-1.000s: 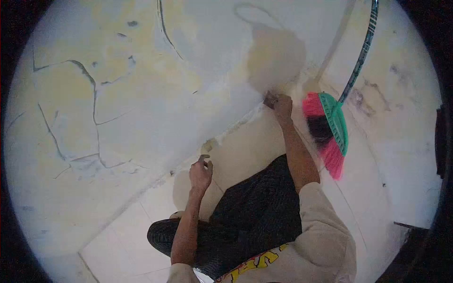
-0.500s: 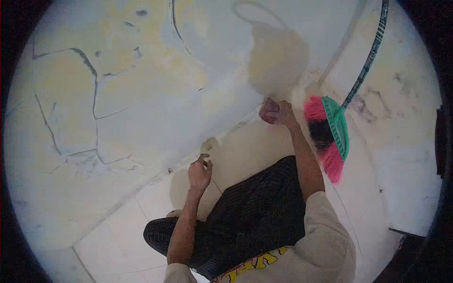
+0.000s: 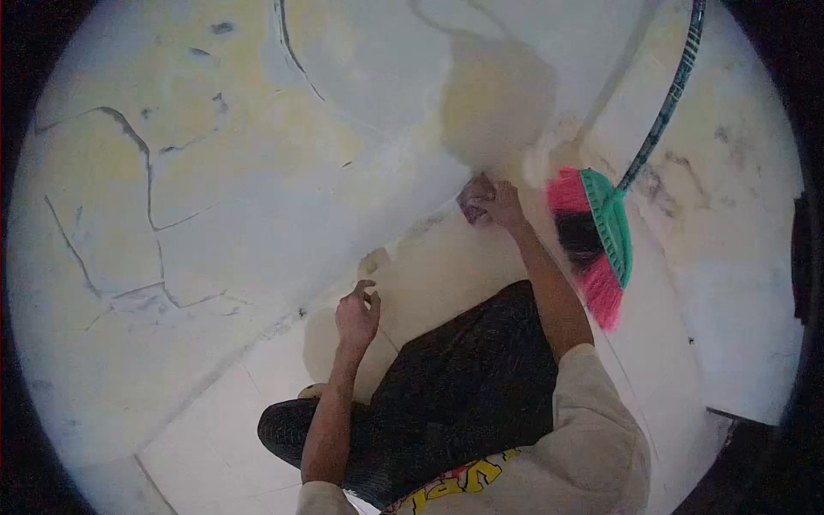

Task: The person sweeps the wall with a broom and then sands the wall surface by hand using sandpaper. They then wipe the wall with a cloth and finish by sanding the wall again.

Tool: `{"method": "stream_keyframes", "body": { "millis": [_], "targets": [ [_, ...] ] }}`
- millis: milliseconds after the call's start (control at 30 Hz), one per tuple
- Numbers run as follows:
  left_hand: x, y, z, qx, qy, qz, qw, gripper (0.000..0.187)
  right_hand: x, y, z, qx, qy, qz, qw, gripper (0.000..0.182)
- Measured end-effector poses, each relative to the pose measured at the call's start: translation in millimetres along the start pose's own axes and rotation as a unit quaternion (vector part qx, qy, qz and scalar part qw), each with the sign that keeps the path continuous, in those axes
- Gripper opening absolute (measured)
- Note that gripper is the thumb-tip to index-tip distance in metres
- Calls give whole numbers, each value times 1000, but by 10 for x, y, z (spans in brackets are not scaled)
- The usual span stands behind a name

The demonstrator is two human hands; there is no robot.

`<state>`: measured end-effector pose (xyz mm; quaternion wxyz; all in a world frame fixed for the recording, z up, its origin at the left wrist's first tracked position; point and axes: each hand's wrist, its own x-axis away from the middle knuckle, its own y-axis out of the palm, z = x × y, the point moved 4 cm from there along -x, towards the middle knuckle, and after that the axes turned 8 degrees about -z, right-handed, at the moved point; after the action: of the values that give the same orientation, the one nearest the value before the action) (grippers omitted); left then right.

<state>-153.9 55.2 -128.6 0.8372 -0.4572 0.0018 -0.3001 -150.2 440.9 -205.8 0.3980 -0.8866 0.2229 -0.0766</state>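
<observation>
My right hand (image 3: 504, 205) grips a crumpled-looking reddish-brown piece (image 3: 476, 199), perhaps a cloth or a sheet of sandpaper, at the foot of the wall (image 3: 378, 154). The fingers lie over its right side and hide part of it. My left hand (image 3: 357, 316) is above the floor tiles (image 3: 438, 283), with its fingers loosely bent, thumb and forefinger apart, and nothing between them. Just beyond the left fingertips, a small yellowish patch (image 3: 373, 261) shows along the wall's base.
A broom with a green head (image 3: 611, 227) and pink and black bristles leans by the right wall, close to my right forearm. Cracks (image 3: 153, 180) and peeling paint mark the wall at left. My legs in dark trousers (image 3: 463, 369) are folded on the floor.
My right hand has shifted slightly left along the wall's foot with the reddish-brown piece. The view has turned a little; my left hand keeps nearly the same pose.
</observation>
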Motion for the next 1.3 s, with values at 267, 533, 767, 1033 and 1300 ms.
{"method": "stream_keyframes", "body": {
  "millis": [267, 533, 767, 1033, 1300],
  "targets": [
    [-13, 0, -6, -25, -4, 12, 1000, 22, -77, 48, 244, -137, 45, -35, 989, 45],
    [-3, -2, -2, -35, -2, 6, 999, 23, 78, -410, -322, -128, 92, -59, 986, 42],
    [9, -2, 1, -21, 18, 7, 1000, 23, -80, -206, 115, -5, 19, 85, 996, 40],
    [2, 38, -35, -49, 32, 24, 998, 23, -81, -160, 101, -49, 86, 59, 993, 26],
    [20, -3, 32, -14, 14, 11, 1000, 22, -195, 229, 565, -77, 13, 61, 995, 26]
  ]
}}
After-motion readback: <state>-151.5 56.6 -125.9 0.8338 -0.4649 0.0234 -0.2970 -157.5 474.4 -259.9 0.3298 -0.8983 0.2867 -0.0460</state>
